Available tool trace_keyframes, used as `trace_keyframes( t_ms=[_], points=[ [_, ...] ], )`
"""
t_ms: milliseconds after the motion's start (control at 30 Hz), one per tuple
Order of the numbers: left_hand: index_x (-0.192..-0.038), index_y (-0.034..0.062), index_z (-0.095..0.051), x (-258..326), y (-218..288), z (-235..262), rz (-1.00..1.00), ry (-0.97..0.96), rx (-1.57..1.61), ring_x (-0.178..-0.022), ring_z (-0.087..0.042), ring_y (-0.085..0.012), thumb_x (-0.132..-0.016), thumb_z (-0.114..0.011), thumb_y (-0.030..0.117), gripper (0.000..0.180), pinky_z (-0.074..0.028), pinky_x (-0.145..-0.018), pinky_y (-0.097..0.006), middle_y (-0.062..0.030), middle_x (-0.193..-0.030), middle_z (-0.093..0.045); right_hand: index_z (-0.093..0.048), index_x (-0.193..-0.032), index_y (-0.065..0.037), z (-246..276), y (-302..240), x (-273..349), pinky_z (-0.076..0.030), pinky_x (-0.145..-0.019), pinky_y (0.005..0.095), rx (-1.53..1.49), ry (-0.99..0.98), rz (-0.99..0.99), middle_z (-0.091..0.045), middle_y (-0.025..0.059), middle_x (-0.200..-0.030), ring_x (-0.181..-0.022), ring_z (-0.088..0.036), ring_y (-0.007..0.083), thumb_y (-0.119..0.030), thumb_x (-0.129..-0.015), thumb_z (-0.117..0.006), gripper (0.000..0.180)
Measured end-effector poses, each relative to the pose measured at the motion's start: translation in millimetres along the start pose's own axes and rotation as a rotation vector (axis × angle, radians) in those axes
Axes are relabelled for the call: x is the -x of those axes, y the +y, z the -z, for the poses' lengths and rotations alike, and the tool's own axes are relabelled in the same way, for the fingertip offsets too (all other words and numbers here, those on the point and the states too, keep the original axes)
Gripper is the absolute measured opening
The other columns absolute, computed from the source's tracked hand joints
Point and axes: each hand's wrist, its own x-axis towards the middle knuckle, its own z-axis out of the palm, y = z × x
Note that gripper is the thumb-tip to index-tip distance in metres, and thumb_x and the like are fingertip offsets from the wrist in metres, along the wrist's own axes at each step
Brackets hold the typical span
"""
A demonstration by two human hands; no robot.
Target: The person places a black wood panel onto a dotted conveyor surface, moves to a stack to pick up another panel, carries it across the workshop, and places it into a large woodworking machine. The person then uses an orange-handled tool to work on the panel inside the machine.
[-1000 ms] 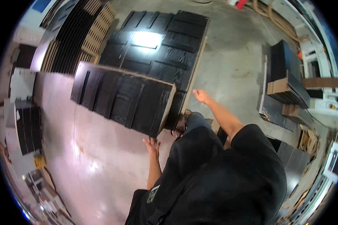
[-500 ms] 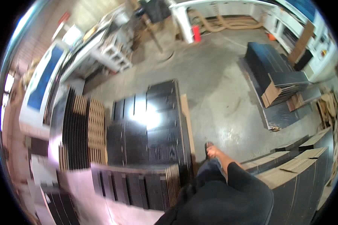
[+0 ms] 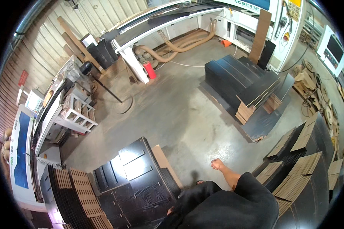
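My right hand (image 3: 216,164) hangs out in front of my body above the grey floor, its fingers loosely curled with nothing visible in them. Only a sliver of my left hand (image 3: 170,210) shows beside my dark shirt; its fingers are hidden. It is nearest a low stack of black boards (image 3: 135,191), glossy on top, with loose narrow black pieces lying on it. Left of that stack, brown-edged boards (image 3: 86,191) stand packed on edge.
At my right stand several rows of black boards with brown edges (image 3: 302,177). Ahead right, a black panel pile (image 3: 233,76) rests on a base sheet. A white machine (image 3: 132,68) with beige hoses (image 3: 179,49), a red cylinder (image 3: 149,70) and a round-based stand (image 3: 107,89) are beyond.
My view has swung up and forward, so the near stacks sit lower and the machines show more. I have moved ahead; my right hand is farther from my leg.
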Motion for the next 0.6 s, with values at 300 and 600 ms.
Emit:
trace_keyframes(
  t_ms=[300, 600],
  points=[
    [-0.106, 0.0066, -0.062, -104, 147, 19, 0.039, -0.088, -0.153, -0.071, -0.062, -0.0226, -0.1, -0.052, 0.04, 0.036, -0.047, -0.057, -0.035, -0.0073, -0.087, -0.068, -0.062, -0.129, -0.002, 40, -63, -53, -0.055, -0.057, 0.0348, 0.108, -0.065, -0.034, -0.075, 0.0167, -0.104, -0.072, -0.07, 0.024, -0.023, -0.098, -0.056, 0.038],
    [-0.097, 0.0069, -0.065, -257, 392, 109, -0.178, -0.173, -0.427, -0.062, -0.06, -0.02, -0.1, -0.053, 0.031, 0.027, -0.045, -0.05, -0.033, -0.0058, -0.079, -0.067, -0.065, -0.122, -0.001, 63, -147, -136, -0.055, -0.063, 0.0397, -0.074, -0.139, 0.145, -0.074, 0.0188, -0.107, -0.073, -0.067, 0.0263, -0.034, -0.101, -0.051, 0.041]
  ],
)
